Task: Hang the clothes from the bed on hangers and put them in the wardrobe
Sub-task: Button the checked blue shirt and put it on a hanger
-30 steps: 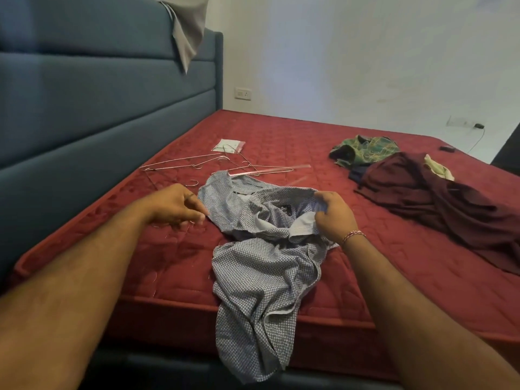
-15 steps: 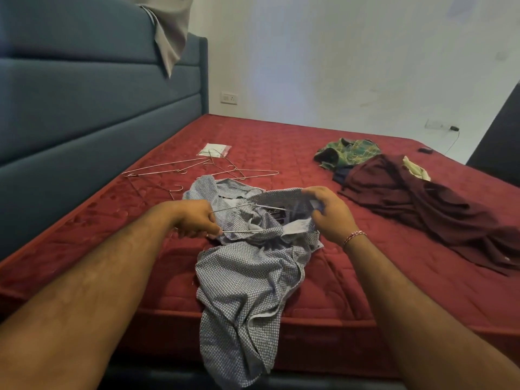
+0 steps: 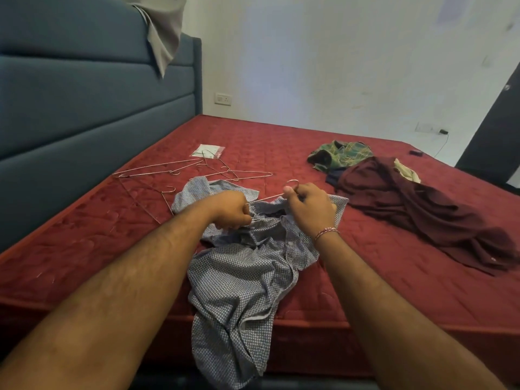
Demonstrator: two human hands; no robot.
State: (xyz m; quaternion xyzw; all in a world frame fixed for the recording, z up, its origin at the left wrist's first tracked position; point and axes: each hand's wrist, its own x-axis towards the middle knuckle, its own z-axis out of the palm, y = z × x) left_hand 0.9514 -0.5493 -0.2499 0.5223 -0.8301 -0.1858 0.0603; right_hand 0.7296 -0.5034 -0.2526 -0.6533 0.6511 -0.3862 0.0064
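A grey-blue checked shirt [image 3: 242, 280] lies crumpled at the near edge of the red mattress [image 3: 394, 277], one end hanging over the side. My left hand [image 3: 229, 211] grips one end of a thin wire hanger [image 3: 264, 199] at the shirt's collar. My right hand [image 3: 309, 206] pinches the same hanger near its hook, which sticks up above my fingers. Part of the hanger is hidden inside the shirt. Several more wire hangers [image 3: 180, 171] lie on the mattress behind. The wardrobe is out of view.
A maroon garment [image 3: 408, 209] is spread at the right, with a green patterned one [image 3: 340, 154] and a cream piece [image 3: 405, 171] behind it. A blue padded headboard [image 3: 84, 108] with a beige cloth [image 3: 166, 29] over it stands left. A small clear packet [image 3: 209, 150] lies beyond the hangers.
My left hand brought a wire hanger from the left onto the shirt. My right hand let go of the collar and took the hanger near its hook, lifting it.
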